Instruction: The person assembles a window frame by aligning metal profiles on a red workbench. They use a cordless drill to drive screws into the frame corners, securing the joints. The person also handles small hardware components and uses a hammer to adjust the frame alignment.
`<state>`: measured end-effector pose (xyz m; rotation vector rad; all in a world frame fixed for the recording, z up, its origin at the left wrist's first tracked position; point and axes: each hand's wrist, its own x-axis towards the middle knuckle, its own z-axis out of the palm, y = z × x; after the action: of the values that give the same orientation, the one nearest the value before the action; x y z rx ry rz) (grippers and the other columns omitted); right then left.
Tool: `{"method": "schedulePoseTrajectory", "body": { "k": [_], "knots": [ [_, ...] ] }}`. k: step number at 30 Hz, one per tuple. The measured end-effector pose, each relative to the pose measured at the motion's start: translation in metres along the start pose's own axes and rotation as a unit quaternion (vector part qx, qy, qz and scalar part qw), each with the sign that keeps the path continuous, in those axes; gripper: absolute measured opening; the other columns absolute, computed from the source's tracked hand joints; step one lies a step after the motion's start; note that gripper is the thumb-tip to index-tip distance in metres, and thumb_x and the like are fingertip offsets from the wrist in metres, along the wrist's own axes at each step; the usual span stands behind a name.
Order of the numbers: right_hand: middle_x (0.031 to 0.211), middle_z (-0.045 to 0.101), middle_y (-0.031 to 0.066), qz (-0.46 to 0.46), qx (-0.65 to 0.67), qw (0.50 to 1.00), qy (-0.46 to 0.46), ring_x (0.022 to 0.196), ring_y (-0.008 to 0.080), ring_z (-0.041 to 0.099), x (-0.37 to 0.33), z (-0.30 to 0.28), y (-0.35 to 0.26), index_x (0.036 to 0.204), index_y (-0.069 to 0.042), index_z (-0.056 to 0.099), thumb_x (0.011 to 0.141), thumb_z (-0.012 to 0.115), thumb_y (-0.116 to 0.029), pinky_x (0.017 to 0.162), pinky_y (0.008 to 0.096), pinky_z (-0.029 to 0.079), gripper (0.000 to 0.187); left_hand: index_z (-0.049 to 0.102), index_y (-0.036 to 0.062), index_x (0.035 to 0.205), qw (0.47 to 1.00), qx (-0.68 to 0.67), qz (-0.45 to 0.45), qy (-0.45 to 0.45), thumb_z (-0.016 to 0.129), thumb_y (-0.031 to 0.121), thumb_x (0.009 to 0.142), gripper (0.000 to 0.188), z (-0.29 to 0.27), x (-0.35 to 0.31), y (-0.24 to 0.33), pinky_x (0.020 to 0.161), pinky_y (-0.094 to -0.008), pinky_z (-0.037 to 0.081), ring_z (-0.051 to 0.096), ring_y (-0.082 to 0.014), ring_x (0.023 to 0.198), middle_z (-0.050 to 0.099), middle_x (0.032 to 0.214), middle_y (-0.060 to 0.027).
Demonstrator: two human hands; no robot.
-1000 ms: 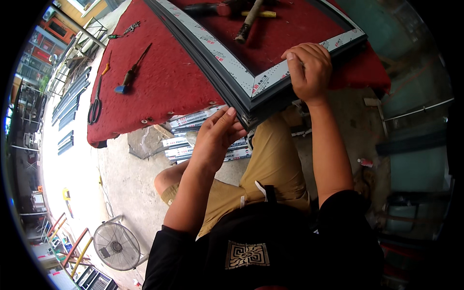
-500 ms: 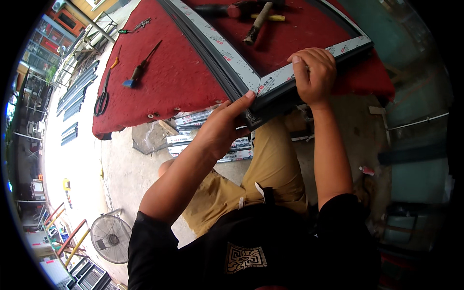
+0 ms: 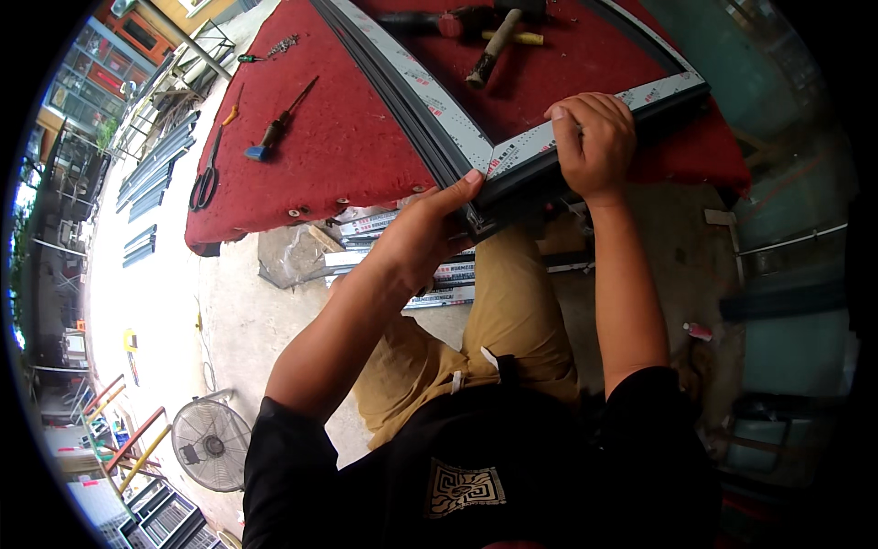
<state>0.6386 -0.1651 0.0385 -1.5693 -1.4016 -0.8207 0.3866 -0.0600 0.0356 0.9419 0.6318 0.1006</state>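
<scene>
A dark grey metal window frame [image 3: 522, 149], faced with printed white protective film, lies on a red cloth-covered table and juts past its near edge. My left hand [image 3: 428, 222] grips its near corner, thumb on top and the other fingers underneath, mostly hidden. Further right, my right hand [image 3: 593, 145] is closed over the near rail, its fingers curled around it. Inside the frame rest a hammer [image 3: 495, 48] with a worn pale handle and a black tool with a red part [image 3: 450, 23].
On the red table [image 3: 343, 137] at left lie a blue-tipped screwdriver [image 3: 276, 128], black scissors [image 3: 205, 183] and a green-handled screwdriver [image 3: 251, 58] by small metal bits. Film-wrapped profiles [image 3: 448, 295] sit below the table. A floor fan [image 3: 212, 446] stands at lower left.
The view has shifted slightly, so the table and its tools appear a little further right. Both hands keep the same hold on the frame.
</scene>
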Motion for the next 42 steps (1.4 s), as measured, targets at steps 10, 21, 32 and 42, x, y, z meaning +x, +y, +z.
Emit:
{"method": "schedulePoseTrajectory", "body": {
  "k": [10, 21, 32, 42],
  "knots": [
    [0.081, 0.073, 0.0096, 0.024, -0.012, 0.999, -0.036, 0.082, 0.0349, 0.07, 0.002, -0.005, -0.005, 0.082, -0.008, 0.073, 0.099, 0.063, -0.022, 0.087, 0.0457, 0.051, 0.024, 0.073, 0.0084, 0.134, 1.0, 0.01, 0.011, 0.003, 0.069, 0.052, 0.108, 0.051, 0.003, -0.002, 0.002, 0.097, -0.0306, 0.048, 0.065, -0.0131, 0.109, 0.075, 0.12, -0.0024],
    [0.075, 0.068, 0.0101, 0.011, -0.004, 1.0, -0.001, 0.077, 0.0356, 0.067, 0.002, 0.0, -0.002, 0.075, -0.009, 0.067, 0.094, 0.068, -0.022, 0.08, 0.0471, 0.049, 0.023, 0.072, 0.0087, 0.133, 0.999, 0.032, -0.013, 0.004, 0.067, 0.052, 0.109, 0.049, -0.012, 0.007, 0.002, 0.076, -0.0301, 0.047, 0.064, -0.0143, 0.09, 0.076, 0.106, -0.0011],
    [0.074, 0.068, 0.0083, 0.02, 0.008, 1.0, 0.005, 0.077, 0.0342, 0.066, 0.001, -0.002, 0.001, 0.075, -0.01, 0.066, 0.093, 0.068, -0.023, 0.082, 0.0461, 0.049, 0.022, 0.067, 0.0116, 0.13, 1.0, 0.005, 0.005, 0.008, 0.08, 0.05, 0.101, 0.049, -0.003, 0.001, -0.001, 0.076, -0.0275, 0.045, 0.061, -0.0105, 0.091, 0.07, 0.107, 0.0015],
    [0.08, 0.07, 0.0096, 0.02, 0.0, 0.999, -0.031, 0.081, 0.0362, 0.068, 0.006, -0.005, -0.009, 0.08, -0.009, 0.069, 0.096, 0.064, -0.021, 0.085, 0.0473, 0.05, 0.021, 0.066, 0.0113, 0.13, 1.0, 0.02, 0.007, -0.01, 0.081, 0.056, 0.098, 0.057, -0.017, 0.006, -0.005, 0.076, -0.0293, 0.045, 0.058, -0.0095, 0.091, 0.069, 0.11, 0.0022]
  ]
}}
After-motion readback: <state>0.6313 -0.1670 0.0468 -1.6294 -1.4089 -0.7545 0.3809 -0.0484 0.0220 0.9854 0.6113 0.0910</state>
